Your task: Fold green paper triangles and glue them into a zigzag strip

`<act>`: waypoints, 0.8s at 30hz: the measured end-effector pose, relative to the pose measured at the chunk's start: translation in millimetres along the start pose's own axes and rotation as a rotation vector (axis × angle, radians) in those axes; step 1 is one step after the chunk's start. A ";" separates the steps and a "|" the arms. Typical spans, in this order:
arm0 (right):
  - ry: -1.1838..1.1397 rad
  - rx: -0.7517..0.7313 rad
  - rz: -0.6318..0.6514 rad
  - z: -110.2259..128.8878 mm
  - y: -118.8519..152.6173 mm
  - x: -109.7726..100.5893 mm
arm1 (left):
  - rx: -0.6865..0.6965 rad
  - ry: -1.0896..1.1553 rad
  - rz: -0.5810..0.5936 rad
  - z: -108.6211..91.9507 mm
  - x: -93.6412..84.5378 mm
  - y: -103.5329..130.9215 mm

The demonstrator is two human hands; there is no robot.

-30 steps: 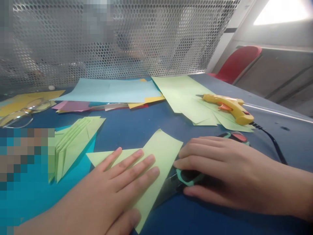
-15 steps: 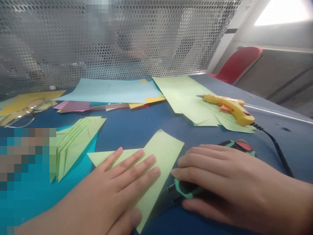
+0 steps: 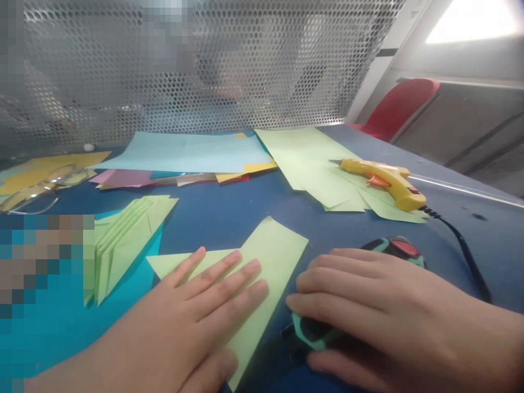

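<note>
1. Left hand: palm down, fingers straight and a little spread, thumb apart, laid flat on the paper and pinching nothing.
2. Right hand: knuckles up, fingers pressed together and curled over the tool, thumb along its near side.
3. The tool, mostly hidden, shows black with green rims and a red pad.
4. The paper: thin, matte, pale green, angular, on the table between the hands.
5. Leftward, a sharply creased folded stack, also green, lies on a teal sheet.
6. Toward the table's right edge, a yellow glue gun with an orange trigger rests on smooth green sheets.
7. Along the far edge: a light-blue sheet, before round-holed metal mesh.
</note>
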State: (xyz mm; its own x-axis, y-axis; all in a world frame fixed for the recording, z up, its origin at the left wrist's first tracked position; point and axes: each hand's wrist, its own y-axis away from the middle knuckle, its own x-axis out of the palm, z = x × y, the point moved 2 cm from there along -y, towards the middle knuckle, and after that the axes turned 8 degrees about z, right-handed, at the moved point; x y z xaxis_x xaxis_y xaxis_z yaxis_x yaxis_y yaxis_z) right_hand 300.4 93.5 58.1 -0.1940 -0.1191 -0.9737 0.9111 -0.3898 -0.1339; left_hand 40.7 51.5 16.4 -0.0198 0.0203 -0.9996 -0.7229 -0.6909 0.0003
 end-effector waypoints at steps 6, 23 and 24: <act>-0.156 0.092 0.060 -5.1 3.6 -4.7 | -0.015 0.040 0.024 -0.5 -1.7 -0.2; -0.351 0.692 -0.705 -66.1 14.3 -62.9 | -0.023 0.034 -0.010 -2.9 -9.1 1.8; -0.285 0.682 -0.705 -65.5 14.9 -62.3 | -0.023 0.036 -0.012 -2.9 -9.6 1.9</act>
State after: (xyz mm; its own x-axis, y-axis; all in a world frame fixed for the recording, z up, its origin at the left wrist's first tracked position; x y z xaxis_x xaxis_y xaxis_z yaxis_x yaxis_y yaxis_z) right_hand 349.8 154.9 104.8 -0.7667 0.1606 -0.6216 0.1717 -0.8817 -0.4395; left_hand 41.5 47.9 25.9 0.0135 0.0028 -0.9999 -0.7069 -0.7072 -0.0115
